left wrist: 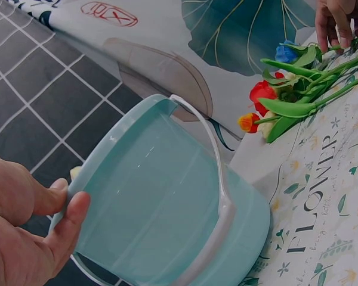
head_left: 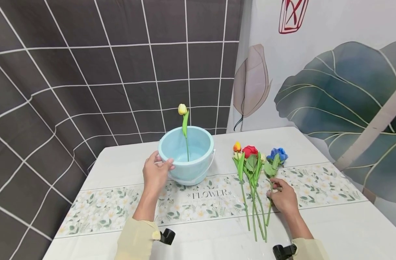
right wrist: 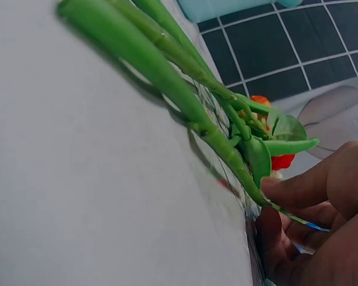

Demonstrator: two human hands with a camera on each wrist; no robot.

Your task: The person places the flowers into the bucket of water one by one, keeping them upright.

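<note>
My left hand [head_left: 156,172] grips the near left rim of a light blue bucket [head_left: 192,169], thumb and fingers on either side of the edge in the left wrist view. A pale yellow tulip [head_left: 182,109] stands upright in the bucket. On the right, my right hand [head_left: 283,196] pinches the green stem [right wrist: 227,158] of a blue flower [head_left: 278,155] between thumb and fingers, low over the table. Just left of it lies a bunch of flowers with a red rose [head_left: 249,151], an orange tulip [head_left: 237,146] and pale blooms, stems toward me.
The white table [head_left: 198,234] carries a floral printed band [head_left: 120,207] with the word FLOWER. The bucket's white handle [left wrist: 218,173] hangs down its side. Behind are a dark tiled-pattern curtain [head_left: 120,65] and a white cloth with large painted leaves [head_left: 344,86].
</note>
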